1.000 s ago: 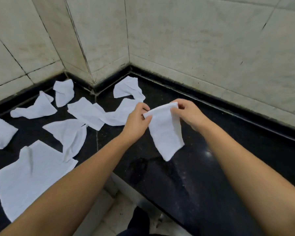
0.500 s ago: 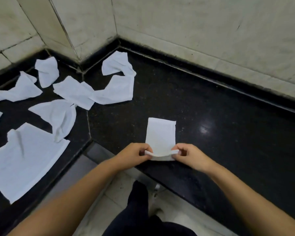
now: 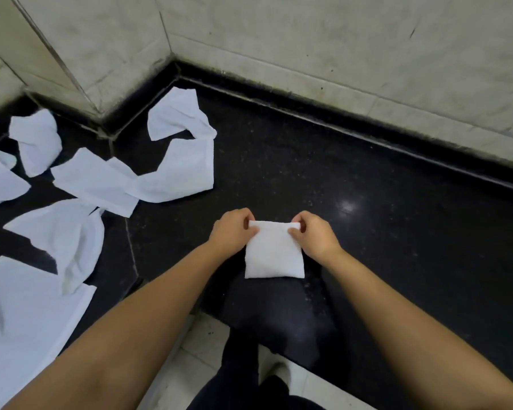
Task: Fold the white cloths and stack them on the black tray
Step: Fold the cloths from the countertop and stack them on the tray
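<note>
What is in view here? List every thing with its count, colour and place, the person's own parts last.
folded cloth: one, white, flat on the counter near its front edge, between the hands.
loose cloths: about seven, white, unfolded and crumpled, scattered over the counter's left part; some overlap, some are cut off by the frame.
counter: one, black, polished stone, running along the walls round the corner.
wall tiles: pale, behind the counter.
floor: light tiles, below the counter's front edge.
left hand: fingers pinch the folded cloth's far left corner.
right hand: fingers pinch its far right corner.
</note>
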The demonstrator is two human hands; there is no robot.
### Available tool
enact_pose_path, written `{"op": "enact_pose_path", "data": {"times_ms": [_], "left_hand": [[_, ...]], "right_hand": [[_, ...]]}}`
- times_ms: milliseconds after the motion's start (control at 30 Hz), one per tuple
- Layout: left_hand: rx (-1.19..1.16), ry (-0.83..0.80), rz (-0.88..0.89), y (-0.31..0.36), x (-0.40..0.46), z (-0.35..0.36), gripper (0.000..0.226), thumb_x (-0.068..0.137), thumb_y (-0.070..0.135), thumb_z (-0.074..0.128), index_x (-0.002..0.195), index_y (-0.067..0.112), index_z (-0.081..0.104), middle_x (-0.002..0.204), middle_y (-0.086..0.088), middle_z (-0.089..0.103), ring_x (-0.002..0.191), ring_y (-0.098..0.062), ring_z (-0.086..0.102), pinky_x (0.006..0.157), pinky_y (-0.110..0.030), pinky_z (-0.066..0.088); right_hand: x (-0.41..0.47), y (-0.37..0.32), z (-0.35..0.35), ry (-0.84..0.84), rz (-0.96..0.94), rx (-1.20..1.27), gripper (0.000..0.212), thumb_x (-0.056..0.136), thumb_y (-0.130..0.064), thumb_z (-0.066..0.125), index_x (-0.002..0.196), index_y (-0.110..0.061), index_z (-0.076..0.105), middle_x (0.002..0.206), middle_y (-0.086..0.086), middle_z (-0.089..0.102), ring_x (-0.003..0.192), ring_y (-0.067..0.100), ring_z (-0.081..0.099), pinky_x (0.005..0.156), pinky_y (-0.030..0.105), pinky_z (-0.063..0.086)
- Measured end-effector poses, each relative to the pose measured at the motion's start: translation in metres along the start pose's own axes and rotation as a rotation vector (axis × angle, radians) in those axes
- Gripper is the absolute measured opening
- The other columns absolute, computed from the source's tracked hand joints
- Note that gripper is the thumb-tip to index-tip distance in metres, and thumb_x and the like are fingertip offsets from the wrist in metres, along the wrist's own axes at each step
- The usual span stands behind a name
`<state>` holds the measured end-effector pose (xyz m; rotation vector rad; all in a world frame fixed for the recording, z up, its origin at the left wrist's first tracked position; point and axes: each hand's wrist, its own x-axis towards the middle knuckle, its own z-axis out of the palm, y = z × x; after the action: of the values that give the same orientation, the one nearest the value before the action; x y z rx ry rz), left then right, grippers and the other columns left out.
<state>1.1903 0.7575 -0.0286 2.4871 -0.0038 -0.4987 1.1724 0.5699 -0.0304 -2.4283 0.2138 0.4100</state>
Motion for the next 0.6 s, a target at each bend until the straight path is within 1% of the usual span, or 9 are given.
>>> {"op": "enact_pose_path", "data": {"times_ms": [33,100,200,267,333,433,500,600], "left_hand": [[0.067,0.003,0.009,0.0,0.003,0.004,0.006,0.089,0.027,0.058,0.093,0.024,0.056,0.091,0.004,0.054,0.089,-0.016,0.055,0.085,-0.033,0.046],[0.143,0.026,0.021,-0.001,0.006,0.01,0.016,0.089,0.028,0.057,0.104,0.023,0.055,0.101,0.003,0.053,0.1,-0.017,0.052,0.092,-0.035,0.042],[0.092,0.103,-0.033,-0.002,0.0,0.015,0.031,0.087,0.029,0.061,0.115,0.022,0.049,0.113,0.001,0.052,0.109,-0.017,0.05,0.096,-0.037,0.04],[0.012,0.172,-0.092,-0.004,-0.012,0.017,0.032,0.087,0.032,0.061,0.113,0.021,0.047,0.111,0.001,0.052,0.107,-0.017,0.05,0.094,-0.035,0.04],[-0.024,0.203,-0.133,-0.007,-0.027,0.021,0.026,0.09,0.038,0.056,0.105,0.019,0.049,0.106,0.002,0.051,0.103,-0.017,0.051,0.09,-0.035,0.039],[0.039,0.148,-0.168,-0.015,-0.048,0.034,0.029,0.092,0.046,0.048,0.099,0.019,0.058,0.107,0.0,0.052,0.106,-0.019,0.049,0.091,-0.037,0.037],[0.063,0.131,-0.177,-0.017,-0.057,0.042,0.031,0.093,0.046,0.047,0.098,0.019,0.06,0.112,-0.001,0.052,0.11,-0.02,0.047,0.093,-0.038,0.035],[0.043,0.145,-0.186,-0.015,-0.063,0.047,0.031,0.093,0.046,0.047,0.096,0.019,0.061,0.113,-0.002,0.052,0.111,-0.021,0.045,0.094,-0.038,0.033]], "right_hand": [[0.002,0.001,0.004,0.004,0.017,-0.083,0.012,0.09,-0.025,0.056,0.1,-0.018,0.058,0.106,0.003,0.061,0.097,0.022,0.057,0.088,0.037,0.044],[0.003,0.001,0.009,0.011,0.027,-0.184,0.018,0.091,-0.027,0.054,0.106,-0.017,0.056,0.11,0.004,0.058,0.103,0.023,0.055,0.09,0.038,0.04],[0.001,-0.001,0.009,0.018,0.042,-0.21,0.029,0.091,-0.031,0.053,0.117,-0.017,0.052,0.118,0.005,0.053,0.11,0.025,0.052,0.092,0.039,0.04],[-0.003,-0.001,0.007,0.02,0.092,-0.168,0.034,0.092,-0.035,0.054,0.118,-0.014,0.05,0.118,0.007,0.053,0.109,0.026,0.053,0.092,0.041,0.044],[-0.008,0.002,0.003,-0.001,0.146,-0.106,0.033,0.091,-0.037,0.054,0.112,-0.012,0.052,0.113,0.008,0.056,0.102,0.026,0.056,0.084,0.04,0.048],[-0.023,0.008,0.001,-0.098,0.216,-0.063,0.029,0.092,-0.04,0.053,0.097,-0.012,0.056,0.095,0.003,0.062,0.088,0.019,0.059,0.076,0.035,0.049],[-0.033,0.012,0.002,-0.152,0.233,-0.07,0.028,0.092,-0.041,0.051,0.082,-0.015,0.057,0.079,-0.003,0.06,0.077,0.016,0.057,0.072,0.033,0.047],[-0.044,0.014,0.008,-0.169,0.224,-0.089,0.031,0.092,-0.04,0.051,0.07,-0.019,0.05,0.07,-0.005,0.053,0.072,0.016,0.053,0.069,0.031,0.043]]}}
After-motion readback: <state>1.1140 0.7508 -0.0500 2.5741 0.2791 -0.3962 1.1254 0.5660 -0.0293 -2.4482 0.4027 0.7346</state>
